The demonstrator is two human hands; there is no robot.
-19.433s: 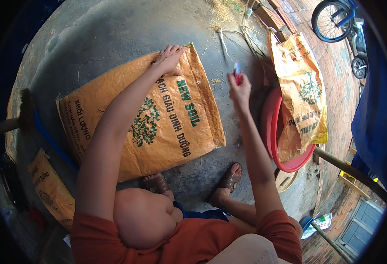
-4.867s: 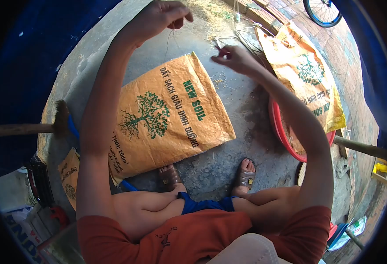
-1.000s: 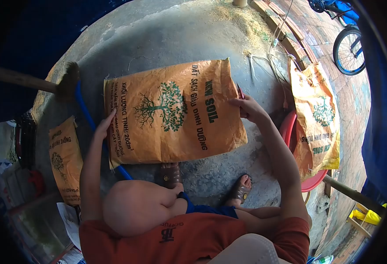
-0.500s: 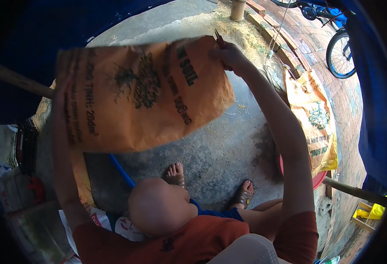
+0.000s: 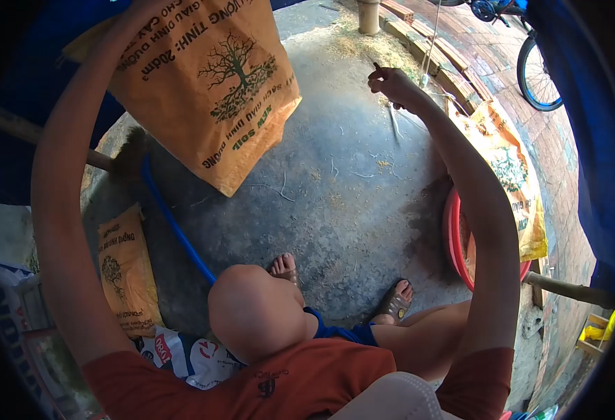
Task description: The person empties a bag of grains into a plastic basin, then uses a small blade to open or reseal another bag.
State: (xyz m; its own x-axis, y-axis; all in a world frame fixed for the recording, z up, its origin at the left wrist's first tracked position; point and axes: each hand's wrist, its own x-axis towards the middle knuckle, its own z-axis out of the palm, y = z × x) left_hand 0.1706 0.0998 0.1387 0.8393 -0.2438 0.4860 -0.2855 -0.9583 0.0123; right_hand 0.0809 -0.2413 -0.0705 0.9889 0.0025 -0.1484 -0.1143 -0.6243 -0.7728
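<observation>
An orange soil bag (image 5: 241, 84), printed with a tree and "NEW SOIL", hangs tilted at the upper left. My left hand (image 5: 152, 5) grips its upper end at the top edge of the view, where the fingers are mostly cut off. To the right of the bag and apart from it, my right hand (image 5: 395, 87) is closed around a small dark pointed tool (image 5: 376, 65), of which only the tip shows. A thin pale strand (image 5: 395, 122) dangles just below that hand.
Another orange bag (image 5: 127, 269) lies at the left beside a blue hose (image 5: 178, 220). At the right, an orange bag (image 5: 510, 168) hangs by a red basin (image 5: 451, 238). Pale strands lie on the concrete floor (image 5: 321, 224). Bricks (image 5: 454, 87) and a bicycle wheel (image 5: 538, 73) stand beyond.
The bag has swung up and left with my left hand and now hangs steeply. My right hand has let go of its edge and moved right, keeping the pointed tool.
</observation>
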